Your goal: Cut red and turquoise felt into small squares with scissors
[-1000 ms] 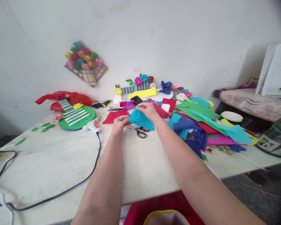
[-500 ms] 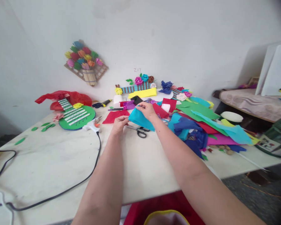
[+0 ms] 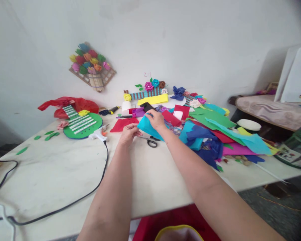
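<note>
Right hand has shifted slightly down and in since half a second ago, and the loose end of the turquoise paper has swung with it — less of that long flap shows below the wrist now. Left hand has barely budged.

Grip-wise, both are pinching. Left thumb and finger are clamped on the paper's left corner, right thumb and fingertips clamped on its upper edge. Can't make out what the other right fingers are doing behind the sheet, and can't tell if the lower edge touches the table or just hangs over it.

So for the work in hand I'd call it a small adjustment — the sheet looks like it's being turned or evened up between two pinches, not let go. Thin stuff like that probably creases easily.

Paper's right in the middle, between the hands, with black-handled scissors just below it on the near side. Red paper lies beyond the left hand, a black phone-like thing sits behind the right, and a white glue gun is off to the left.
</note>
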Available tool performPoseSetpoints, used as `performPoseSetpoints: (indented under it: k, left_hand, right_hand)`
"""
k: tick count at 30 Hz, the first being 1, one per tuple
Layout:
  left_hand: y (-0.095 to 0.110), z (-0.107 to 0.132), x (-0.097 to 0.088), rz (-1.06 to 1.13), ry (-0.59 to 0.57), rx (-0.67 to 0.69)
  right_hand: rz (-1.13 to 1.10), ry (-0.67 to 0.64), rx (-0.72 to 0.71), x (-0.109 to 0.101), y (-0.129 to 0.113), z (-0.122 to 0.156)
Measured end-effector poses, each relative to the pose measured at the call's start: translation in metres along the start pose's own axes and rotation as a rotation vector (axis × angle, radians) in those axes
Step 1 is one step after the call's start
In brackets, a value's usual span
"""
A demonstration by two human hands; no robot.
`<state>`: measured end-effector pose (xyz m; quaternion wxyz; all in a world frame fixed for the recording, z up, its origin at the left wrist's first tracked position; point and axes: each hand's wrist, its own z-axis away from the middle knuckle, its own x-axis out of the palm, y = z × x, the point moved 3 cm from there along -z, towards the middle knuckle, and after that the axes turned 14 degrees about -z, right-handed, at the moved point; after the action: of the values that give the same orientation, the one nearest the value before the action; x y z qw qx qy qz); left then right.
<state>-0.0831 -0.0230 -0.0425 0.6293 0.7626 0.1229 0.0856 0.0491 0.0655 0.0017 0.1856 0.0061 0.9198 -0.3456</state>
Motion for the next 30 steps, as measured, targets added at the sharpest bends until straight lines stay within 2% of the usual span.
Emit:
performPoseSetpoints:
  k: [16,26,30]
  left_hand:
    - [0.0024,0.001,0.0006,0.2,-0.022,-0.037]
    - [0.0036,0.0025,0.0025,0.034,0.03,-0.041]
    - [0.0028,0.0032,0.0002,-0.051,0.039,-0.038]
  right_hand:
    - [0.055,-0.021,-0.057,0.0036,0.0007,0.0045]
    - [0.098,-0.027,-0.045,0.0062,-0.001,0.0061]
    - [0.05,-0.034,-0.034,0.0067,0.0036,0.0027]
